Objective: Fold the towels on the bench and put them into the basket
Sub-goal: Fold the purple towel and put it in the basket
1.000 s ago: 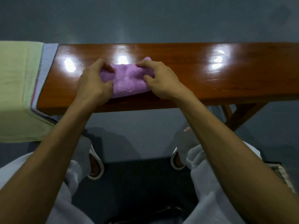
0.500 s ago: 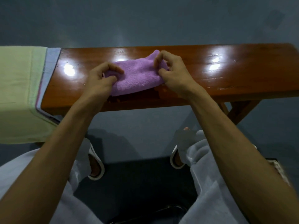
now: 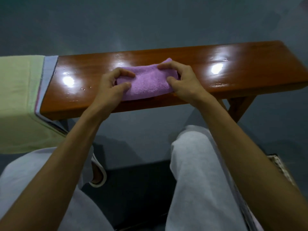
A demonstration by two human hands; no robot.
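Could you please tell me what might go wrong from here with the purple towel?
1. The purple towel lies close to the front edge of the bench, so it might slide off onto the floor.
2. The left hand and right hand pinch only its ends; if it is lifted that way, the middle may sag and the fold may open.

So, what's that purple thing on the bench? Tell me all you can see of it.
It is a small purple towel, soft and fluffy-looking like terry or microfibre, folded into a compact, thick oblong. It lies lengthwise on the glossy wooden bench, near the front edge, with one corner sticking out toward the far side. The left hand pinches its left end and the right hand grips its right end.
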